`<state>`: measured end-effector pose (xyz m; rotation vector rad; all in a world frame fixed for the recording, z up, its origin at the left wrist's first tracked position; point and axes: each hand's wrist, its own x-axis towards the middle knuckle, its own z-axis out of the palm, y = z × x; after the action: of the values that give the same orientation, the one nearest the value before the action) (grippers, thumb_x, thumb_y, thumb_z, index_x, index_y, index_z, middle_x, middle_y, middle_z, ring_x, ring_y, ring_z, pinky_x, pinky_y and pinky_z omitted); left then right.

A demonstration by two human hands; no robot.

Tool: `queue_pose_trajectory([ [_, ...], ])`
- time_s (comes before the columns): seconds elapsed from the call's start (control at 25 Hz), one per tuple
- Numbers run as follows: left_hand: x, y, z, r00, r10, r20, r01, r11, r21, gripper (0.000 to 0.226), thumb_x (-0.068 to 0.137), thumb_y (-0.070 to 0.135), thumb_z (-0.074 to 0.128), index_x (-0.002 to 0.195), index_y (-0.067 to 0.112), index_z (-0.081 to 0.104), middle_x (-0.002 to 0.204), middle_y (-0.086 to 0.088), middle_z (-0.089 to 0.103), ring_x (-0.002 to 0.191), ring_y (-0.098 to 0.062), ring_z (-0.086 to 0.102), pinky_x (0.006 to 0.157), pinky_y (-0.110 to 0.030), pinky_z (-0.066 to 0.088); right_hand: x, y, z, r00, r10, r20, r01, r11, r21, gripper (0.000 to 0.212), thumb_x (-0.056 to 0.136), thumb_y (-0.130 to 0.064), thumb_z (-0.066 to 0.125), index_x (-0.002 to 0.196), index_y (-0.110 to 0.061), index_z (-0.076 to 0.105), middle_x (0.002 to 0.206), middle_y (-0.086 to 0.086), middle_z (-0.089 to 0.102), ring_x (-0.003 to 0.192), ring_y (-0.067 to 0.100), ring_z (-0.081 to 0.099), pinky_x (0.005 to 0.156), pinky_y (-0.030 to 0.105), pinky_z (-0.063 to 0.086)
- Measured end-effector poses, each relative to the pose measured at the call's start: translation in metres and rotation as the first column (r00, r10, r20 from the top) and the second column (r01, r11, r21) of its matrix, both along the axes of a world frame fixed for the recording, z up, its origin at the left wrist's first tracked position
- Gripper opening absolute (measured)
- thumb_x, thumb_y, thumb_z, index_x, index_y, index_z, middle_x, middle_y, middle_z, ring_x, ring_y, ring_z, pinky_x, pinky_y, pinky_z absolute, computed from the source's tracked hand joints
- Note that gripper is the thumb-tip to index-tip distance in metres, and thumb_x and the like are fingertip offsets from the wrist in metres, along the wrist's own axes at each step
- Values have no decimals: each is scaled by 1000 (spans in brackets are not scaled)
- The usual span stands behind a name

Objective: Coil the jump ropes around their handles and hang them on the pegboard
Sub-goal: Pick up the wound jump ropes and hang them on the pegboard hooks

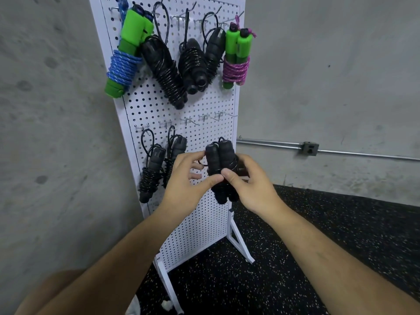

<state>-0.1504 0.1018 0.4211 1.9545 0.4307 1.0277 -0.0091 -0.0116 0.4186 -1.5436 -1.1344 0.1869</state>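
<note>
**Black rope bundled in both hands, held in front of the lower pegboard**

On my feed both hands are up at the board. The right hand [247, 180] grips the black jump rope [219, 160]: thumb pressed across the front of the two handles, fingers curled round behind them. The handles stand upright, side by side, with cord wound round their middle. The left hand [186, 176] comes in from the other side, its thumb tip pressing on the bundle right next to the right thumb. Its fingers are loosely spread beside a thin loop of cord, and I cannot tell whether they pinch that loop.

The bundle sits in front of the white pegboard [204, 223], low on its right side, just under a row of bare hooks [189, 120].

To the left on that lower row, two coiled black ropes [150, 173] hang from hooks. Up top I count five hanging. There is a green-handled rope wound in blue cord [127, 53] at the far left, then three black ones [163, 64]. At the right edge is a green-handled rope wound in pink cord [236, 60].

The board stands on white feet on a black speckled floor [318, 235], against a grey concrete wall [45, 110]. A metal conduit with an outlet box [309, 148] runs along the wall at right.
</note>
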Motion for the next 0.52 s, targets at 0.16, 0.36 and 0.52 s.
queue_pose_trajectory([
  [0.16, 3, -7, -3, 1000, 24, -11, -24, 1000, -6, 78, 75, 50, 74, 145, 38, 41, 134, 29, 32, 118, 8, 50, 98, -20, 48, -3, 4, -1, 977, 40, -209, -32, 999, 39, 30, 98, -31, 64, 127, -31, 57, 113, -2, 67, 105, 12, 63, 94, 32, 51],
  [0.36, 3, -7, -5, 1000, 12, -21, -15, 989, -146, 86, 66, 58, 87, 134, 50, 36, 139, 20, 41, 121, 0, 55, 102, -26, 50, -8, 8, -2, 928, 70, -366, -52, 997, 58, 32, 95, -37, 66, 125, -39, 54, 114, 21, 63, 106, 28, 67, 95, 43, 56],
  [0.52, 1, -1, -6, 995, 44, -93, -53, 994, -94, 69, 69, 44, 87, 122, 58, 45, 125, 22, 57, 120, -1, 56, 109, -39, 46, -11, 15, -2, 927, 115, -357, -86, 992, 95, 42, 96, -30, 65, 135, -33, 49, 120, 3, 67, 110, 22, 67, 94, 40, 57],
])
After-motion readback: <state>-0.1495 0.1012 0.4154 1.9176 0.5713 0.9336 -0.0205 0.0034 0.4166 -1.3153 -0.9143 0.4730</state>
